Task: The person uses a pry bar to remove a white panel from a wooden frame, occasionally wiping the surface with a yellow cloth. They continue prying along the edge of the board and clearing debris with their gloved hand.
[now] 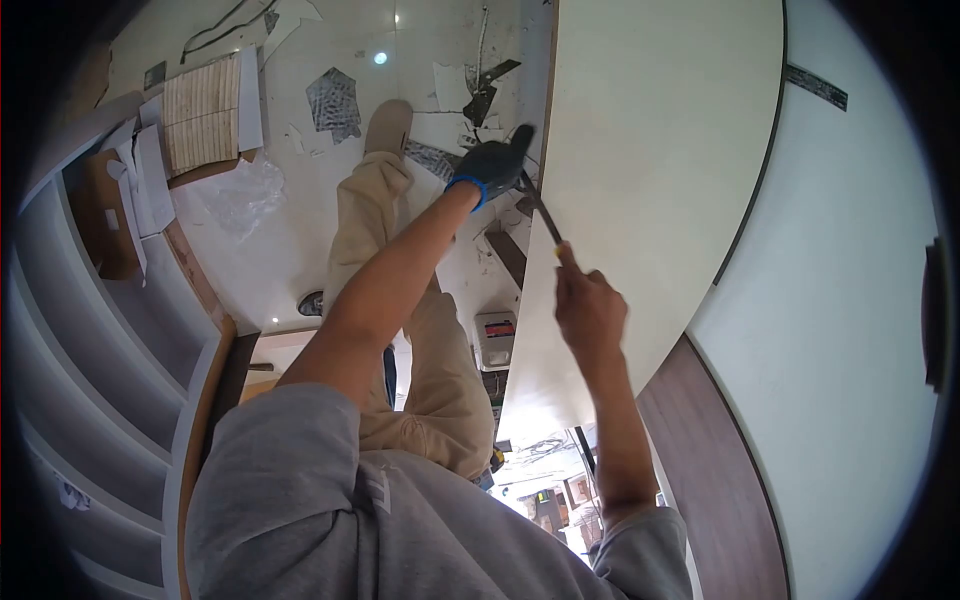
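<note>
My right hand (590, 312) is bare and closed around the handle of a file (543, 212), a long dark metal tool with a yellow bit near the grip. The file slants up along the edge of a large cream-coloured panel (650, 150). At its far end is my left hand (488, 168), in a dark glove with a blue cuff. One gloved digit sticks out toward the panel edge, while the other fingers curl at the file's tip, partly hidden from view.
Dark strips and torn scraps (333, 104) litter the pale floor. A carton of stacked slats (202, 115) stands upper left, beside curved shelving (120, 370). Under the panel edge lie a dark block (506, 257) and a white case (495, 340). Brown wood-grain boarding (715, 460) stands lower right.
</note>
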Demonstrator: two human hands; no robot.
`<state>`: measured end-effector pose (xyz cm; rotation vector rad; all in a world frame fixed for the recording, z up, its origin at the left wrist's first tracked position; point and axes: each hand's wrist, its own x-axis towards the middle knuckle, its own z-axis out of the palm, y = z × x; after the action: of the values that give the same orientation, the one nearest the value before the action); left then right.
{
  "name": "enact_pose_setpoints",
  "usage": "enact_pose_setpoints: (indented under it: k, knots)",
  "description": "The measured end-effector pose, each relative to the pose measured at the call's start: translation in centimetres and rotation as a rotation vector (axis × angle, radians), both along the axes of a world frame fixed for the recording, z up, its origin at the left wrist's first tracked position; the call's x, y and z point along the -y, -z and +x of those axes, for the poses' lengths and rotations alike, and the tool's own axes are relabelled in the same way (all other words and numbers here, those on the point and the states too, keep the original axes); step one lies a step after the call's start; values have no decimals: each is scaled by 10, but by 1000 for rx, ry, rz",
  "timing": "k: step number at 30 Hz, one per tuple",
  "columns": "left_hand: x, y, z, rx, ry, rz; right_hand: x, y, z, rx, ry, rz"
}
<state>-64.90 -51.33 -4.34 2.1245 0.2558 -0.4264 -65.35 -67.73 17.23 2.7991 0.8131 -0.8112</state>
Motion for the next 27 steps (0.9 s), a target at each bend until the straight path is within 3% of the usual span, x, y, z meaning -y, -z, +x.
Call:
enact_pose_setpoints:
  k: [2,5,6,7,9,12,14,15,17,19,21,24,26,27]
  knots:
    - [7,30,-12,-49,-37,-60,-7,3,1,-23,-7,-4]
    - [-12,-22,13,234,-125,70,-18,-42,21,84,32,108]
    - [-18,-40,21,457,-191,145,-27,-64,29,79,86,97]
    - [-14,-40,23,399,-182,127,-34,-78,35,85,139,89]
    - [-15,-37,33,307,-172,105,-27,-50,26,125,49,99]
    - [-5,12,19,-113,-98,-88,-34,-9,16,-59,34,-110]
    - [-10,14,28,-91,-167,-126,-37,-25,21,-16,39,-86]
    - [-15,2,39,44,-247,-86,-39,-31,30,8,29,-65]
    - [-22,-20,50,111,-283,-80,-56,-64,54,155,39,109]
    - [-45,-44,75,-41,-279,-192,-70,-78,75,129,102,82]
    - [-67,-62,93,-275,-359,-340,-61,-32,68,155,-20,84]
    - [-46,-19,74,-414,-565,-424,-77,0,64,-5,-3,-87]
    - [-57,-12,94,-210,-607,-535,-84,-22,81,92,-15,13]
    - [-71,-26,105,-278,-562,-503,-89,-36,92,126,-20,56]
